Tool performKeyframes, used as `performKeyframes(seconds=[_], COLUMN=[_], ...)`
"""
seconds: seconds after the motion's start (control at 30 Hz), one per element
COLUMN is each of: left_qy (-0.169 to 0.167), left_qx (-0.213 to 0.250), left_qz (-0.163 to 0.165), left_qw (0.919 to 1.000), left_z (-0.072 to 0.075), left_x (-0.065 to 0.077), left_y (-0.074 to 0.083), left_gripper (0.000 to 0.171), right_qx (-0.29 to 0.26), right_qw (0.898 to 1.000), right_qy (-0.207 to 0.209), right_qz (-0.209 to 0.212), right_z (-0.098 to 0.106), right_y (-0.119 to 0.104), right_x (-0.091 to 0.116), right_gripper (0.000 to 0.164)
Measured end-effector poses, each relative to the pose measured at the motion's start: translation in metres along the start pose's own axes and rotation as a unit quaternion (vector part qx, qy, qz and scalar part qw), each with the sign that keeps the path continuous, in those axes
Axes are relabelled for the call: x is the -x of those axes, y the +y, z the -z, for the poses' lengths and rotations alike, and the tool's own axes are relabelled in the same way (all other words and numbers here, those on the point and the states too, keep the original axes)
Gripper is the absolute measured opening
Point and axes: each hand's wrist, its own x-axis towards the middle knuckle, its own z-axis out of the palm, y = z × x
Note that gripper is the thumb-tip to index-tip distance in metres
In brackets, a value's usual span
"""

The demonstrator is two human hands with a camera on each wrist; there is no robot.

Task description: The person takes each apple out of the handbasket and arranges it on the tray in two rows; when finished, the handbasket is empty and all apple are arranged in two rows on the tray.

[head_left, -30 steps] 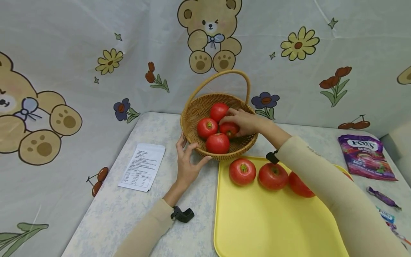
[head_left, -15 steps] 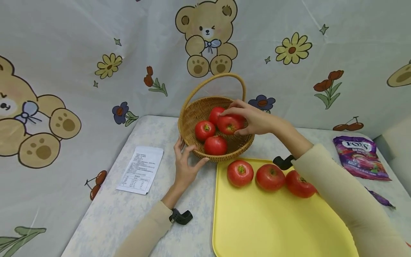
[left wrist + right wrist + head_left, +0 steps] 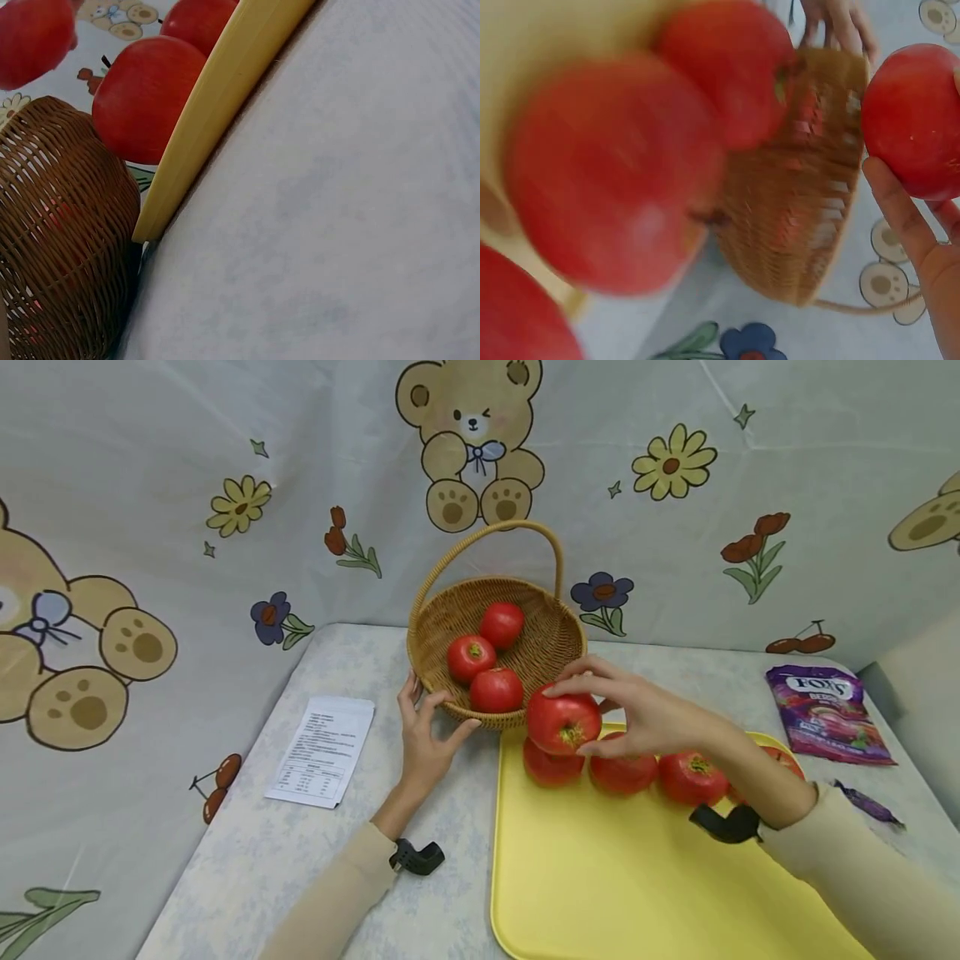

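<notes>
My right hand [image 3: 637, 706] grips a red apple [image 3: 562, 718] with fingers on top and thumb below, in the air above the tray's back edge. In the right wrist view this apple [image 3: 915, 120] shows at the right, between fingers and thumb. My left hand [image 3: 427, 743] holds the near left side of the wicker basket [image 3: 547, 635], with fingers and thumb spread along its rim. Three red apples [image 3: 471, 658] lie inside the basket. A row of several apples [image 3: 692, 778] stands along the back of the yellow tray [image 3: 600, 877], partly hidden by the right hand and arm.
A white printed packet [image 3: 322, 752] lies left of the left hand. At the far right are a purple candy bag [image 3: 828, 714] and a wrapped candy [image 3: 868, 803]. The basket's tall handle [image 3: 487, 531] arches near the patterned cloth [image 3: 315, 443] behind the table.
My right hand has lifted an apple out of the basket and carried it right and nearer, over the tray's back edge. My left hand has stayed at the basket's rim.
</notes>
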Motion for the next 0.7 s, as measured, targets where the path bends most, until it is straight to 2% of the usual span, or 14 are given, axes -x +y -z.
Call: performKeyframes(seconds=[0.2,0.33,0.43,0.57,0.7], left_qy=[0.006,0.013,0.013,0.01,0.01], left_qx=[0.005,0.01,0.016,0.019,0.02], left_qz=[-0.001,0.0,0.0,-0.002,-0.01], left_qw=[1.0,0.9999,0.9998,0.9998,0.9997], left_z=[0.001,0.002,0.005,0.007,0.003], left_x=[-0.001,-0.003,-0.005,-0.005,-0.004], left_y=[-0.002,0.004,0.018,0.03,0.023], left_gripper=[0.045,0.047,0.046,0.042,0.043], right_qx=[-0.08,-0.127,-0.175,-0.202,-0.212], right_qw=[0.996,0.99,0.981,0.976,0.973], right_qy=[-0.027,-0.049,-0.065,-0.068,-0.065], right_qz=[-0.023,-0.046,-0.056,-0.055,-0.063], right_z=[-0.05,-0.074,-0.086,-0.098,-0.105], right_y=[-0.001,0.008,0.015,0.023,0.028], right_x=[0.04,0.055,0.061,0.065,0.068], right_gripper=[0.066,0.065,0.065,0.064,0.064])
